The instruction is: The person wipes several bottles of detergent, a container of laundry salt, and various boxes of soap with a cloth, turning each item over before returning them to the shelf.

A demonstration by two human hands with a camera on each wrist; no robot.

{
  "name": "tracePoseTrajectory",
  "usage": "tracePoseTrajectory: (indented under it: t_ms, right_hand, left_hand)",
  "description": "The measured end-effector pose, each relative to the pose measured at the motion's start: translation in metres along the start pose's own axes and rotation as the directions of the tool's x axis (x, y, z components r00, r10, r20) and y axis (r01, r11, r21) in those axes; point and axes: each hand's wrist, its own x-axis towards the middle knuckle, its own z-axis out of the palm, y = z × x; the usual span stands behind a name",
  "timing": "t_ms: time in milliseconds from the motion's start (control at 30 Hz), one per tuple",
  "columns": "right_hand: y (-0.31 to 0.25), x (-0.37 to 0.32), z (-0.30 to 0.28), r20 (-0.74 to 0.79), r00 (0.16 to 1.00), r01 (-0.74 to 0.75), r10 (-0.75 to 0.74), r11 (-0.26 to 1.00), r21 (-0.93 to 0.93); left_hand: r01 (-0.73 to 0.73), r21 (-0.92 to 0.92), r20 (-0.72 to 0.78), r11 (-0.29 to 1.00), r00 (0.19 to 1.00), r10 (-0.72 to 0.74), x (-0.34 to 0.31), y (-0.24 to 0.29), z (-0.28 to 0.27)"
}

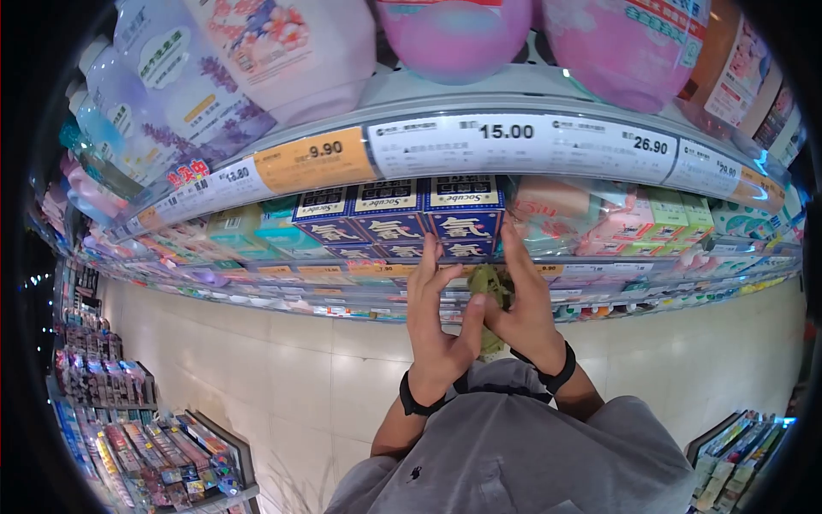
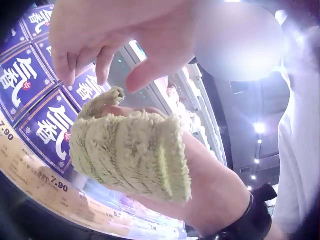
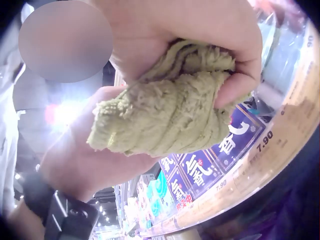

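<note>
A fuzzy green cloth (image 1: 490,287) is gripped by the right hand (image 1: 527,313), whose fingers curl round it in the right wrist view; the folded cloth (image 3: 165,112) hangs out below the palm. Close beside it, the left hand (image 1: 441,330) has loosely bent fingers and holds nothing; in the left wrist view that hand (image 2: 130,40) hovers above the cloth (image 2: 130,150). Both hands are in front of stacked dark blue boxes (image 1: 462,224) with white characters. Whether the left fingertips touch the boxes cannot be told.
Above the boxes, a shelf edge with price labels (image 1: 505,141) carries large pink and purple bottles (image 1: 454,38). Soft packs (image 1: 556,210) stand right of the boxes, with pink and green cartons (image 1: 659,218) beyond. Lower shelves and a tiled floor (image 1: 282,368) lie beneath; display racks (image 1: 163,454) stand behind.
</note>
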Motion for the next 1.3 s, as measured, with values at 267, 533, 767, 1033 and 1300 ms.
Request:
tracePoseTrajectory:
  t_ms: [267,533,767,1033,1300]
  right_hand:
    - [-0.021,-0.016,0.006,-0.152,0.987,0.059,-0.042,0.992,0.108]
    - [-0.066,0.001,0.086,-0.029,0.995,0.100,-0.098,0.991,0.093]
    - [-0.090,0.006,0.132,-0.164,0.986,-0.017,0.030,0.997,0.078]
    - [-0.094,-0.007,0.151,-0.169,0.960,-0.204,0.224,0.970,0.128]
    - [-0.096,-0.002,0.134,-0.220,0.956,-0.123,0.196,0.944,0.306]
  left_hand:
    - [0.011,0.023,-0.346,1.000,0.938,-0.002,0.012,-0.042,-0.076]
    - [-0.112,0.554,-0.032,0.825,0.987,0.155,0.072,-0.070,-0.153]
    - [-0.234,0.370,0.145,0.899,0.970,0.193,0.071,-0.078,-0.178]
    - [-0.311,-0.027,0.117,0.950,0.943,0.312,0.069,-0.104,-0.180]
    - [-0.339,-0.035,0.073,0.940,0.937,0.341,0.066,-0.094,-0.166]
